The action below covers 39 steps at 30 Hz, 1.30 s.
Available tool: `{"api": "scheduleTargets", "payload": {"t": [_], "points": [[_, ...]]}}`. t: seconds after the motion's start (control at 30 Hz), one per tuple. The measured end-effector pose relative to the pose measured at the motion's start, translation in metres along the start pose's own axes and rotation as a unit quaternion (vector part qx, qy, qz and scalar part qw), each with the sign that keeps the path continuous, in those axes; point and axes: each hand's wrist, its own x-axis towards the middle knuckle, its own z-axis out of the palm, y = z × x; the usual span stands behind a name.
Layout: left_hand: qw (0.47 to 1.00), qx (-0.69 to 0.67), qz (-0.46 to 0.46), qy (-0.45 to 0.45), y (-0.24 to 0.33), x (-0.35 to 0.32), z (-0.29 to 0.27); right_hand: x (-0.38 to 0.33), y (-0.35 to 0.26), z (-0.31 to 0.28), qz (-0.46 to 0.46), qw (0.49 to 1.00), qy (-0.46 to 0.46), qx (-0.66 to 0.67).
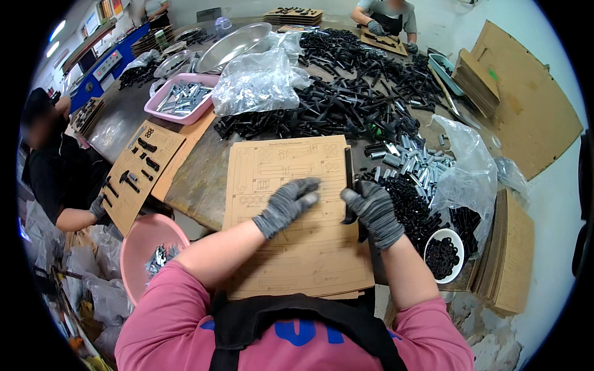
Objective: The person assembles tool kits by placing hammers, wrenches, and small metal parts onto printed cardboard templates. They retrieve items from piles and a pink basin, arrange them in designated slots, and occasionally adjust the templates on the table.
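Note:
A printed brown cardboard sheet (247, 247) with line drawings lies in front of me on top of more sheets. My left hand (288, 205), in a grey knit glove, is over its middle with the fingers stretched out and nothing visible in them. At the sheet's right edge, my gloved right hand (375, 213) is closed around a long black part (349, 167) that stands nearly lengthwise along that edge. The fingers hide some of its lower half, and its exact kind is unclear.
Beyond the sheet spreads a heap of black parts (346, 102). To the right are silver metal tubes (414, 164), a white bowl (459, 272) of black rings and stacked cardboard (504, 253). A pink tray (151, 105) and pink basin (133, 260) stand left. Co-workers sit left and far right.

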Motion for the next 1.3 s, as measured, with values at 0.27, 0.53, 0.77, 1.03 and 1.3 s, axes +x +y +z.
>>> {"api": "scheduleTargets", "payload": {"t": [0.27, 0.53, 0.77, 1.03, 1.3], "points": [[0.961, -0.252, -0.108, 0.040, 0.039, -0.024, 0.000, -0.032, -0.017, 0.019, -0.271, 0.947, 0.104, -0.136], [0.914, 0.364, 0.063, -0.167, 0.028, -0.016, 0.020, -0.051, -0.003, 0.004, -0.047, 0.977, 0.133, 0.162], [0.893, 0.412, 0.144, -0.110, 0.002, -0.004, 0.054, -0.054, 0.017, 0.006, -0.084, 0.966, 0.159, 0.187], [0.953, 0.268, 0.127, 0.066, 0.020, -0.040, -0.002, -0.061, 0.001, 0.016, -0.008, 0.986, 0.052, 0.161], [0.968, -0.162, -0.169, -0.089, 0.016, -0.120, -0.046, -0.065, -0.019, 0.078, 0.065, 0.890, -0.169, 0.418]]}}
